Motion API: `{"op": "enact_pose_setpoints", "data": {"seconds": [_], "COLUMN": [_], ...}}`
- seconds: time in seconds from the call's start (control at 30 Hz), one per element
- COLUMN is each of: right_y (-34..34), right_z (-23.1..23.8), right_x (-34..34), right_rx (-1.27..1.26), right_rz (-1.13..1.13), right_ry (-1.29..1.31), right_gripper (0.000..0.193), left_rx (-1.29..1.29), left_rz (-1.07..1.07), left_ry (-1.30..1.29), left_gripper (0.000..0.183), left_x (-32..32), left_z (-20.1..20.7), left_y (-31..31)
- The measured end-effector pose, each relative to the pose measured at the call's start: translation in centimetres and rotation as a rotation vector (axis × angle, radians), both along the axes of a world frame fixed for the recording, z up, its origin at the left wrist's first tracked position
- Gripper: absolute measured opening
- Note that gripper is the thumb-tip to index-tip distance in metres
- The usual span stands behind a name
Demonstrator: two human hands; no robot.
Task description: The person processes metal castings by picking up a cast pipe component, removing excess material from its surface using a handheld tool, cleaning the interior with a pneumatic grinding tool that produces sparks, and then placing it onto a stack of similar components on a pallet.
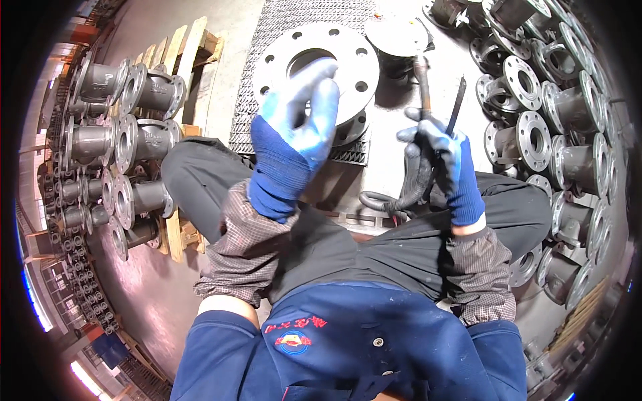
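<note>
My left hand (297,110), in a blue and white work glove, is over a large round pipe flange (361,70) with bolt holes. Its fingers are bent and apart, a gap shows between them, and nothing is seen in it. The gloved right hand (445,150) is closed around a dark tool with a thick black cable (401,202) trailing from its lower end. A slim black bar (458,103) sticks up beside that hand. From the fingers a brownish rod (422,83) runs up toward a pale round disc (398,33). The grip itself is partly hidden by the fingers.
Beneath the flange is a dark metal grating (264,40). Grey flanged pipe fittings (154,90) stand stacked at the left beside a wooden pallet (190,50). Many more flanged fittings (535,140) crowd the right side. My bent legs (207,177) frame the work area.
</note>
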State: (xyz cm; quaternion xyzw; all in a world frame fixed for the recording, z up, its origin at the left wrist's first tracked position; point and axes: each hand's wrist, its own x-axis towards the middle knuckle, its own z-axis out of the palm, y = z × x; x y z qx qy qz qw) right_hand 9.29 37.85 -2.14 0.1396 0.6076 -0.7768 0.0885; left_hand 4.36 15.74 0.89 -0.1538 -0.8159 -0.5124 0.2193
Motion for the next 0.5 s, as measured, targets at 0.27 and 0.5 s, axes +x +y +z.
{"op": "enact_pose_setpoints", "data": {"seconds": [0.27,0.5], "right_y": [5.1,5.4], "right_z": [-15.4,-20.7], "right_x": [-5.6,-11.2], "right_rx": [-0.181,0.004], "right_rz": [-0.141,-0.021], "right_ry": [-0.562,-0.406], "right_gripper": [0.031,0.019], "left_rx": [-0.888,-0.878], "left_rz": [-0.14,-0.288], "left_ry": [0.094,-0.008], "left_gripper": [0.073,0.079], "left_x": [-2.6,-3.3], "left_z": [-1.3,-1.0], "left_y": [0.2,-1.0]}}
